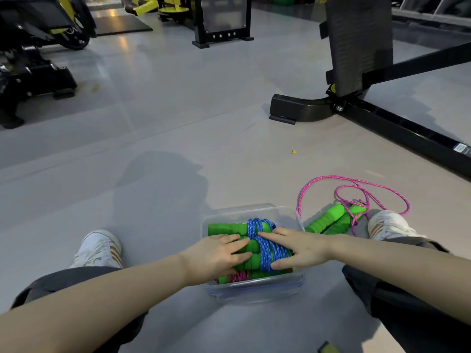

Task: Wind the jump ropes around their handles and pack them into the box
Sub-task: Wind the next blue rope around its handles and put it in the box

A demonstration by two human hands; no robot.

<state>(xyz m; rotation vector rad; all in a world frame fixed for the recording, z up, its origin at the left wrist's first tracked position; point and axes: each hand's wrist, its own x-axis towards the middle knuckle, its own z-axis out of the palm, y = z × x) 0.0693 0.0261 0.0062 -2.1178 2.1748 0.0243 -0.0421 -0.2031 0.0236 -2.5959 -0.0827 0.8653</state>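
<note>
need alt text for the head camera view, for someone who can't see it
The left hand and right hand press a blue jump rope wound around green handles down into a clear plastic box on a gym floor. Right of the box, a pink jump rope lies loose, not yet wound.

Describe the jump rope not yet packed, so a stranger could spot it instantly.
Find the clear plastic box on the grey floor. Just right of it, by a white shoe, lie two green handles. Their pink cord sprawls loose, unlike the wound ropes inside.
</note>
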